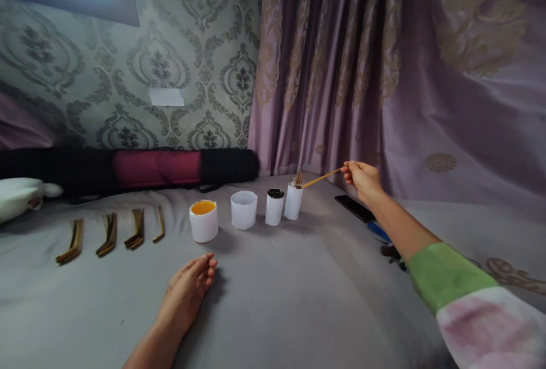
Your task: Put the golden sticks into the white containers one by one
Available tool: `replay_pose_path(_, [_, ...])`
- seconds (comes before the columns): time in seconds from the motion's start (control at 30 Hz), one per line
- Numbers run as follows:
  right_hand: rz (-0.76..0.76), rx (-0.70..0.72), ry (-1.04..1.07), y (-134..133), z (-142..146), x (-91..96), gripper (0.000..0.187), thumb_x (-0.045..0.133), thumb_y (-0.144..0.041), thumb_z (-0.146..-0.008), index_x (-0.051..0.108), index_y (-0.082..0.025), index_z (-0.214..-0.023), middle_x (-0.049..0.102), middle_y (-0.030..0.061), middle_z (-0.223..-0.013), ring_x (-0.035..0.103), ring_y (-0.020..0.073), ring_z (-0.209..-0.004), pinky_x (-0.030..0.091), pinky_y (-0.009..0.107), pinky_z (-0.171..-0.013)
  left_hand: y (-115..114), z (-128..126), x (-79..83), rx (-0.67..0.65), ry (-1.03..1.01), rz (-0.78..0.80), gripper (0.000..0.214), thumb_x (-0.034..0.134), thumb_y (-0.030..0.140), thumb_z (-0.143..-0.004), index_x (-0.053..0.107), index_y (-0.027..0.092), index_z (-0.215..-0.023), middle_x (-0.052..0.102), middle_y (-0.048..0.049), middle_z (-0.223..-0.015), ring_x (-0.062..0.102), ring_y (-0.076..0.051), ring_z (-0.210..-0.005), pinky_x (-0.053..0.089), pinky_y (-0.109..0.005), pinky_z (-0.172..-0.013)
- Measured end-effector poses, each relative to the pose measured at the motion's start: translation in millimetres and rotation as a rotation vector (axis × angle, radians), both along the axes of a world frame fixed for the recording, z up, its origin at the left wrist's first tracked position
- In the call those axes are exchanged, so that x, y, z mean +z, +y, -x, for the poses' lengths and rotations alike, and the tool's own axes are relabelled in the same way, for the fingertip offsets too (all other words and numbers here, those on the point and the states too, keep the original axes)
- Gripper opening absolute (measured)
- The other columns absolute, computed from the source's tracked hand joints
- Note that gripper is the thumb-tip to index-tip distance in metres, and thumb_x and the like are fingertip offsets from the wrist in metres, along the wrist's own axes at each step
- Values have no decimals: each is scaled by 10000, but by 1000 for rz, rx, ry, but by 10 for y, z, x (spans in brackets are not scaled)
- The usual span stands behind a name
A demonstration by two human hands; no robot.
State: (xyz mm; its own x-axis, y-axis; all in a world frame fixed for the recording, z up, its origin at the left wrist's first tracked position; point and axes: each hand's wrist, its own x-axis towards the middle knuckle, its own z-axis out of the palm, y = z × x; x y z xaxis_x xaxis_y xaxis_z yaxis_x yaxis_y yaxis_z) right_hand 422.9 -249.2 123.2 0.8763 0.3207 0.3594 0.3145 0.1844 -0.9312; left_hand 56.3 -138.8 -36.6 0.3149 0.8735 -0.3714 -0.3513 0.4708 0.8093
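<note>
My right hand [362, 178] is closed, pinching one end of a long thin tan strip [322, 178]. The strip slants down to the left, its far end at the rim of a white-wrapped glass jar [293, 201]. Brown pieces [299, 178] stick up from the jar's mouth. Left of it stand a white-wrapped can [274, 210] with a dark inside, a wide white tub [243, 211] and a white cup [203, 226] with an orange inside. My left hand [190, 289] lies on the sheet in front of the cup, fingers loosely curled, holding nothing.
Bent brown strips lie left in three bundles [75, 242] [107, 235] [136, 229], beside a single strip [159, 226]. A black phone [355, 208] lies under my right forearm. Behind are a black and maroon roll [157, 168] and a purple curtain [324, 73]. The grey sheet [273, 301] is wrinkled.
</note>
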Motion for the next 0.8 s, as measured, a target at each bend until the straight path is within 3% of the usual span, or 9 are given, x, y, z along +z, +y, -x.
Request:
replay_pose_path(0.3, [23,-89,-172,144,-87,196,161,475,-221,-804,576,-140,-709,583,6,-576,437,39,-376,331,156,-334,8,-6,-12,5,-8,-5,101,501,30,-742,576,79,-790,595,-43,-615,527,-68,-450,452,-166,-424])
replay_pose_path(0.8, [205,-149,-370,476,-68,184,189,491,-268,-766,624,-135,-743,645,46,-627,494,60,-402,361,169,-402,25,8,-48,-6,-26,-13,95,515,41,-738,578,77,-797,596,-50,-631,526,-65,-461,447,-160,-426])
